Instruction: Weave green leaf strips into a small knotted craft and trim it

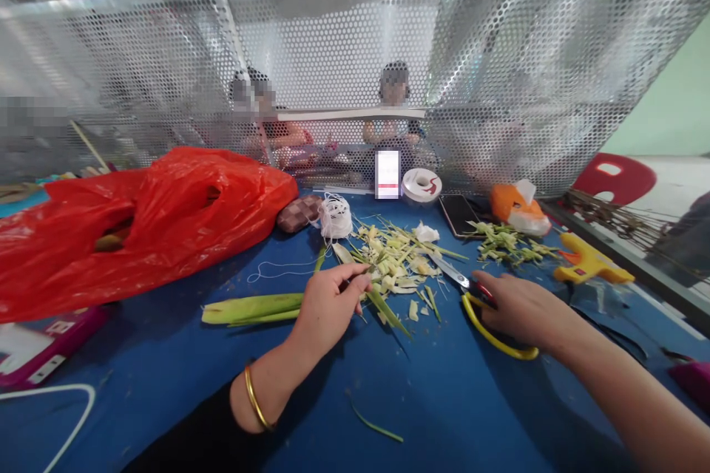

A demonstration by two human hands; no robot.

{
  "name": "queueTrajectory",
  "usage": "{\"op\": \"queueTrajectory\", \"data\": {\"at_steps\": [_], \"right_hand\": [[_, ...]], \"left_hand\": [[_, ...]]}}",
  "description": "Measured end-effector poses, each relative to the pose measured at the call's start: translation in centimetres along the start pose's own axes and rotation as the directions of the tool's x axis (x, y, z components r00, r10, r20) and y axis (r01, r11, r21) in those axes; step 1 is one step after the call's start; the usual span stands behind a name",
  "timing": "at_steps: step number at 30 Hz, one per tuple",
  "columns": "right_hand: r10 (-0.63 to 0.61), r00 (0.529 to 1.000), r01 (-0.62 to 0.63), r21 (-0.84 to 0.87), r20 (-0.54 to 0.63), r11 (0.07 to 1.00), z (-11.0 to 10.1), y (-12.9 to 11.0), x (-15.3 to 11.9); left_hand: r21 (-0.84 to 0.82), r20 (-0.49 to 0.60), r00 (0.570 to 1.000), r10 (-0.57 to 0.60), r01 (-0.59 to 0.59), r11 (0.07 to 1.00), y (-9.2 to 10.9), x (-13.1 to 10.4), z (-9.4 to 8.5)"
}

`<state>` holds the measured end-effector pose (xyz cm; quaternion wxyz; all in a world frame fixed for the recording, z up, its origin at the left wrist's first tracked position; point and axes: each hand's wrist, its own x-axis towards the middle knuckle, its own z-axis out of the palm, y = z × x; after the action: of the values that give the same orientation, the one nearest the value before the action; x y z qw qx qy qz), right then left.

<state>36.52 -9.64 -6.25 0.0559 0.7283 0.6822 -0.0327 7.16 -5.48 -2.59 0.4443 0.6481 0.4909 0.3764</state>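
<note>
My left hand (pixel 333 299), a gold bangle on its wrist, is closed in a pinch over the blue table (pixel 333 399). Between thumb and forefinger is a small green leafy piece (pixel 373 268), partly covered by the fingers. My right hand (pixel 507 307) has its fingers closed on the scissors (pixel 480 314), which have yellow and red handles. Their blades lie low at the edge of a pile of pale green leaf scraps (pixel 396 259). Long green husk-like leaves (pixel 252 308) rest on the table left of my left hand.
A red plastic bag (pixel 149 229) covers the left side. Farther back are a white string ball (pixel 336 216), a ribbon spool (pixel 421 185), a dark phone (pixel 459 216) and an orange tissue pack (pixel 518 208). A yellow glue gun (pixel 591 260) lies right. Two people sit behind the perforated screen (pixel 333 37).
</note>
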Motion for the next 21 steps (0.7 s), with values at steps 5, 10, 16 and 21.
{"op": "queueTrajectory", "data": {"at_steps": [5,10,16,21], "right_hand": [[0.031,0.998,-0.036,0.108,0.046,0.993,-0.6,0.1,-0.1],[0.018,0.998,-0.04,0.465,0.052,0.885,-2.2,1.1,-0.6],[-0.233,0.945,-0.214,0.972,0.23,0.091,-2.6,-2.7,-3.0],[-0.486,0.863,-0.349,0.861,0.141,-0.371,-2.8,-6.6,-4.7]], "left_hand": [[-0.016,-0.033,0.999,-0.004,0.003,1.0,0.0,0.2,-0.3],[-0.051,-0.102,0.995,-0.005,0.0,0.999,-0.1,0.2,-0.6],[-0.155,-0.168,0.985,-0.05,0.024,0.988,-0.4,0.5,-0.7],[-0.203,-0.206,0.975,-0.078,0.036,0.978,-0.3,0.5,-0.6]]}}
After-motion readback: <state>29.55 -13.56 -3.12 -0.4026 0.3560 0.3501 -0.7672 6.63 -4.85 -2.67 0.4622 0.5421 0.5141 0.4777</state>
